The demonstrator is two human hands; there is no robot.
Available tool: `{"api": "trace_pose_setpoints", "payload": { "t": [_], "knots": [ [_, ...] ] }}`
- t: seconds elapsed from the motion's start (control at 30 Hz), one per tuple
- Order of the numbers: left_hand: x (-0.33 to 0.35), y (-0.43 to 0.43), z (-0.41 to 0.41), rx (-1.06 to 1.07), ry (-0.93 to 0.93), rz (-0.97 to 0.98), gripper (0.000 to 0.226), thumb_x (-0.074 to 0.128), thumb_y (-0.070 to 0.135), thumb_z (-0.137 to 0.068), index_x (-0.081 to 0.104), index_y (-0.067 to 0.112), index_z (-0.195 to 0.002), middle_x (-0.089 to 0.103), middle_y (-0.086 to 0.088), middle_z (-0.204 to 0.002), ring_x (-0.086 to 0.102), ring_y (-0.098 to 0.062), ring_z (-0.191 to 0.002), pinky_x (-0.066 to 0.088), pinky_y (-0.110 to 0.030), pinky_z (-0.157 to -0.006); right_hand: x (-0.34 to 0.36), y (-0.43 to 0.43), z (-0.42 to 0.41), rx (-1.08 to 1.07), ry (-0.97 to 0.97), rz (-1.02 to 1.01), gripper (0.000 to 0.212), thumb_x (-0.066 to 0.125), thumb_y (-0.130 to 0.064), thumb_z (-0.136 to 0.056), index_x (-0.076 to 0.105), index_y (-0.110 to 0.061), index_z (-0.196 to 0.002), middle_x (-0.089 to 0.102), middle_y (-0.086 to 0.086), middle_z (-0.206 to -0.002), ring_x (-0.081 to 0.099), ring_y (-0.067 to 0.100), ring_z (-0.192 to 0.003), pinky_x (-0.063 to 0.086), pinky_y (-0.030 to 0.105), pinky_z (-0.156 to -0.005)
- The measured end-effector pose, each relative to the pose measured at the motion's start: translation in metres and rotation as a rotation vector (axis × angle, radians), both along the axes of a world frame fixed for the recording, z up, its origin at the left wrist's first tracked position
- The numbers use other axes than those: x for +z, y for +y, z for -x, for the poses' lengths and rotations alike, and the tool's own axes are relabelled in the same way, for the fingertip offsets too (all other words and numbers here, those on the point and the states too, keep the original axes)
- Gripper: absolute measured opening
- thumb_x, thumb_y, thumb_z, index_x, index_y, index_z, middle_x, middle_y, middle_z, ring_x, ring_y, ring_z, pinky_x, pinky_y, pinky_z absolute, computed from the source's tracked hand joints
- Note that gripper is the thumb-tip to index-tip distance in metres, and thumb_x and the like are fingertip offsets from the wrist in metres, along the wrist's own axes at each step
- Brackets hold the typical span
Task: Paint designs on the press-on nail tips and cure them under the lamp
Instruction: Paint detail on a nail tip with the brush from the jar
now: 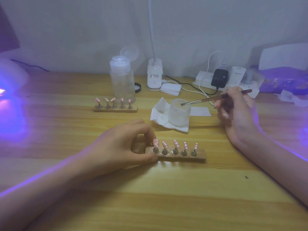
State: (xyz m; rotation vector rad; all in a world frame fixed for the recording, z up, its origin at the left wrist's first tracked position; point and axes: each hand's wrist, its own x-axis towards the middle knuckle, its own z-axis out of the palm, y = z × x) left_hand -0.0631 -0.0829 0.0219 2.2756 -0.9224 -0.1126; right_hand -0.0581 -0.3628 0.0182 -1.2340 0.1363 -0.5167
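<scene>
Standing in a row on small metal stems, five pink nail tips (pixel 175 143) with pale dots sit on a wooden holder strip (pixel 199 155) just below the middle of the wooden table (pixel 166 197). The left hand (pixel 120 147), its forearm lying toward eight o'clock, pinches the strip's left end, with the thumb at the near edge and the fingers curled over the far edge. At one o'clock from the strip, a small frosted jar (pixel 180 115) stands on a white tissue (pixel 158 112). The right hand (pixel 236 107), at three o'clock from the jar, grips a slim brush (pixel 208 99) in curled fingers, with the bristle end at the jar's mouth. Whether the bristles touch the contents cannot be told. At eleven o'clock from the near strip, a second strip (pixel 116 110) carries five more tips, just in front of a clear pump bottle (pixel 122 77). Purple light glows from a lamp (pixel 11 77) at the table's nine o'clock edge.
</scene>
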Motion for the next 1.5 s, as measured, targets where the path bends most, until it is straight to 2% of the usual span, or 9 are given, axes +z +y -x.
{"api": "trace_pose_setpoints", "payload": {
  "t": [0.27,0.5,0.6,0.73,0.87,1.03,1.17,1.43,1.5],
  "knots": [
    [-0.003,-0.011,0.009,-0.020,0.017,0.160,0.025,0.086,0.015,-0.074,0.070,0.028,-0.088,0.061,0.013,-0.094,0.055,0.013,-0.078,0.036,0.003,-0.070,0.000,0.001,-0.001,0.009,0.007,0.012,0.042,0.050,-0.019,-0.101,0.057,-0.024,-0.060,0.062,0.005,-0.054,0.030,0.011,-0.036,0.027,0.018,-0.038],
    [-0.003,-0.018,0.008,-0.007,0.087,0.212,0.016,0.080,0.013,-0.080,0.071,0.026,-0.079,0.064,0.014,-0.081,0.050,-0.007,-0.070,0.035,-0.016,-0.062,0.001,0.002,0.000,0.001,0.005,-0.003,0.038,0.050,-0.018,-0.101,0.054,-0.023,-0.063,0.061,0.004,-0.054,0.031,0.011,-0.036,0.028,0.018,-0.038],
    [-0.001,-0.019,0.007,-0.051,0.078,0.187,0.015,0.079,0.012,-0.081,0.071,0.024,-0.080,0.065,0.008,-0.084,0.047,-0.008,-0.069,0.034,-0.015,-0.063,0.001,0.003,0.000,0.002,0.010,-0.001,0.042,0.051,-0.018,-0.101,0.056,-0.024,-0.060,0.062,0.005,-0.054,0.031,0.011,-0.037,0.028,0.018,-0.039],
    [-0.002,-0.019,0.005,-0.071,-0.131,0.108,0.015,0.080,0.018,-0.082,0.069,0.027,-0.080,0.065,0.013,-0.093,0.051,-0.007,-0.087,0.040,-0.024,-0.070,0.000,0.002,-0.001,0.001,0.010,0.011,0.033,0.050,-0.019,-0.101,0.051,-0.021,-0.069,0.062,0.004,-0.054,0.031,0.011,-0.036,0.027,0.018,-0.039],
    [0.000,-0.020,0.010,-0.093,-0.492,0.067,0.006,0.079,0.024,-0.083,0.073,0.026,-0.081,0.065,0.014,-0.105,0.040,-0.001,-0.087,0.051,-0.039,-0.059,0.000,0.001,-0.001,-0.004,0.022,0.012,0.030,0.050,-0.020,-0.101,0.050,-0.020,-0.071,0.062,0.003,-0.054,0.032,0.011,-0.036,0.027,0.018,-0.039],
    [0.021,-0.011,0.010,-0.136,-0.554,0.273,0.009,0.069,0.020,-0.091,0.073,0.015,-0.084,0.067,0.009,-0.109,0.058,-0.006,-0.081,0.043,-0.019,-0.066,0.001,0.001,-0.001,-0.003,0.015,0.007,0.030,0.049,-0.019,-0.101,0.049,-0.019,-0.071,0.062,0.003,-0.054,0.031,0.011,-0.036,0.026,0.019,-0.039],
    [0.044,-0.009,-0.006,-0.017,-0.411,0.453,0.009,0.064,0.020,-0.097,0.063,0.013,-0.091,0.074,0.010,-0.094,0.054,-0.014,-0.054,0.039,-0.027,-0.042,0.002,0.001,0.000,-0.024,0.001,-0.012,0.031,0.052,-0.019,-0.099,0.051,-0.021,-0.068,0.063,0.004,-0.056,0.031,0.012,-0.037,0.025,0.020,-0.040],
    [0.030,-0.042,-0.052,-0.002,0.089,0.647,0.015,0.069,0.008,-0.091,0.061,0.016,-0.082,0.069,0.001,-0.083,0.053,0.007,-0.051,0.033,-0.009,-0.046,0.001,-0.001,0.000,-0.013,-0.109,0.088,0.025,0.047,-0.019,-0.100,0.045,-0.024,-0.076,0.064,0.003,-0.057,0.042,0.013,-0.042,0.030,0.019,-0.042],
    [0.019,-0.052,-0.058,0.021,0.132,0.693,0.015,0.069,0.007,-0.092,0.061,0.016,-0.083,0.067,0.012,-0.076,0.052,0.005,-0.052,0.035,-0.009,-0.048,0.007,-0.004,-0.001,0.010,-0.123,0.173,0.023,0.046,-0.019,-0.101,0.044,-0.023,-0.078,0.064,0.004,-0.058,0.047,0.013,-0.043,0.032,0.019,-0.040]
  ]
}}
